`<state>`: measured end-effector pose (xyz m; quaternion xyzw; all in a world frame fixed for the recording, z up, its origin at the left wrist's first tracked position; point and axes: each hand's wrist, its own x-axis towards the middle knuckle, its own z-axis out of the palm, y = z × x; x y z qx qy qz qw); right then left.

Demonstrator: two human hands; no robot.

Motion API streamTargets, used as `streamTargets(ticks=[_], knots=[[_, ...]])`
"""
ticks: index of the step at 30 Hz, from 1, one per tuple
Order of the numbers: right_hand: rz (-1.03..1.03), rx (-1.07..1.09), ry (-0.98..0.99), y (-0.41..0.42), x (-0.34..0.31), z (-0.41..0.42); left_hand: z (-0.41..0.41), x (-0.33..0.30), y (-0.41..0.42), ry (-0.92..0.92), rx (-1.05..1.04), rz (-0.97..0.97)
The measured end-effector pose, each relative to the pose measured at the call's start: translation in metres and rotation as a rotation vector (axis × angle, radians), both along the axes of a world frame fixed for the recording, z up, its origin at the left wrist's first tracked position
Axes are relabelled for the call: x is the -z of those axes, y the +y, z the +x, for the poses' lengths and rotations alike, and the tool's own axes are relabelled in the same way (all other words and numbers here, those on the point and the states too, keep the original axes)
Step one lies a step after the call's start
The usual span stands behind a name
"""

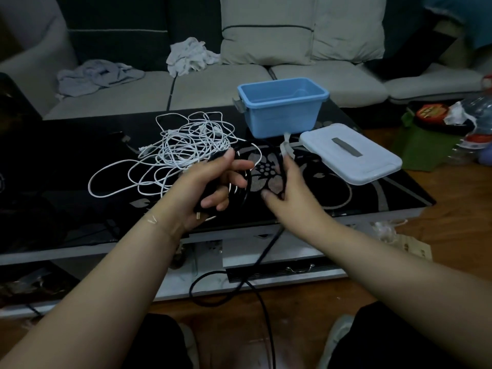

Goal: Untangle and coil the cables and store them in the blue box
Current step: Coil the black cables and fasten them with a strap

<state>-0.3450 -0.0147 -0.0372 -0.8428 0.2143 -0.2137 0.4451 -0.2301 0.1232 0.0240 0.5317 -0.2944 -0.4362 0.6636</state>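
My left hand (pixel 213 187) grips a coil of black cable (pixel 241 198) above the table's front edge; a plug end sticks out under the palm. My right hand (pixel 288 190) pinches the same black cable where the loop passes over it. The cable's loose tail (pixel 255 265) hangs down off the table and loops over the floor. A tangle of white cables (pixel 181 153) lies on the black table behind my left hand. The blue box (pixel 282 113) stands open at the table's back edge, and I see nothing inside it.
The box's white lid (pixel 351 155) lies flat to the right of the box. The black glass table (pixel 66 161) has a sofa behind it with crumpled cloths (pixel 189 55). Bags and clutter (pixel 450 123) sit on the floor at the right.
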Motion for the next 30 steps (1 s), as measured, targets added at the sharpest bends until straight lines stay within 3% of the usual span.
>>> streamTargets(ticks=[2,8,12,17,27,30], knots=[[-0.059,0.019,-0.142,-0.002,-0.011,0.001,-0.004,0.0,-0.001,-0.075,0.011,0.01],[-0.285,0.029,-0.056,-0.005,-0.016,0.005,-0.013,-0.005,-0.004,-0.112,0.051,-0.049],[-0.232,-0.009,0.043,0.002,-0.015,0.015,-0.016,-0.005,-0.008,0.042,0.02,-0.117],[-0.146,-0.057,0.026,0.027,-0.011,0.021,-0.014,-0.004,-0.015,0.021,-0.073,-0.195],[-0.084,-0.165,0.185,0.031,-0.017,0.029,-0.01,-0.004,-0.018,0.068,-0.192,-0.23],[0.099,-0.255,0.241,0.041,-0.015,0.028,-0.009,-0.006,-0.022,-0.022,-0.327,-0.287]])
